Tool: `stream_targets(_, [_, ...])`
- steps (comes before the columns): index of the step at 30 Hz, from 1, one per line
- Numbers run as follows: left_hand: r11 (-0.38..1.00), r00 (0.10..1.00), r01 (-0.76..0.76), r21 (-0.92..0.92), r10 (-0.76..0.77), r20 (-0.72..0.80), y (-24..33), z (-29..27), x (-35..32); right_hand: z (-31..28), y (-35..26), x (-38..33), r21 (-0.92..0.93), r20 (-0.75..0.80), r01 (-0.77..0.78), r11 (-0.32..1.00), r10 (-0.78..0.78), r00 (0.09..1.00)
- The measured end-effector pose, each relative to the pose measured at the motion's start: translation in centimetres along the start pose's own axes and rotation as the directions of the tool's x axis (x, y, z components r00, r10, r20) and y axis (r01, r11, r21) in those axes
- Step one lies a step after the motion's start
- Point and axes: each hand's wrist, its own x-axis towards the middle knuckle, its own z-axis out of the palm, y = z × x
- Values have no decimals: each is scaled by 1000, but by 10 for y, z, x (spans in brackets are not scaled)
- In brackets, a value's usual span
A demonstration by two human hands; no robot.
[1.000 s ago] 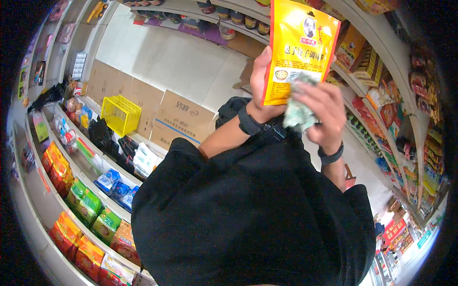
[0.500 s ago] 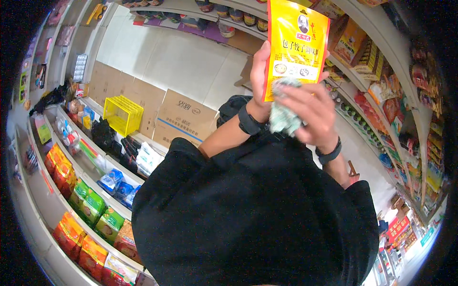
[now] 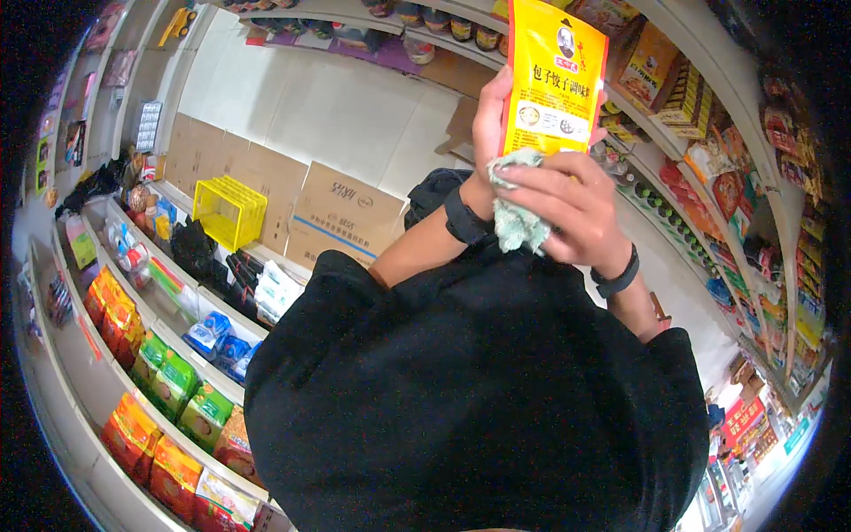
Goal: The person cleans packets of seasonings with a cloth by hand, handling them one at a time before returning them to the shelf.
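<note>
A flat yellow seasoning packet (image 3: 557, 80) with a red border is held up at the top of the view, its printed front toward me. My left hand (image 3: 493, 124) grips it from behind, thumb along its left edge and fingertips showing past the right edge. My right hand (image 3: 572, 208) is closed on a crumpled pale green cloth (image 3: 519, 208). The cloth lies against the packet's lower end and hides that part. Dark bands circle both wrists.
Shelves at left carry orange bags (image 3: 133, 434), green bags (image 3: 175, 383) and blue packets (image 3: 209, 335). A yellow plastic basket (image 3: 230, 213) stands before cardboard (image 3: 341, 217). Right-hand shelves (image 3: 709, 168) hold many packaged goods. Jars (image 3: 434, 19) line the shelf at the top.
My right hand has drawn the cloth down and slightly left, from the packet's lower front to its bottom edge. The packet has tilted a little in my left hand.
</note>
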Motion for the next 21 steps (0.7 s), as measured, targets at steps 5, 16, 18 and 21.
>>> stream_targets(5, [992, 995, -78, 99, 71, 74, -1, -3, -4, -6, 10, 8, -156, -137, -103, 982, 82, 987])
stream_targets(16, [998, 995, 2, 61, -8, 98, -1, -7, -5, -10, 8, 10, -150, -127, -90, 984, 71, 989])
stream_targets(18, [999, 992, 30, 13, -32, 120, -1, 2, -5, -7, 2, 7, -86, -83, -43, 995, 36, 996])
stream_targets(21, [999, 990, 44, -31, -39, 137, -2, 8, -6, -9, -3, -1, 11, -7, 38, 999, -38, 999])
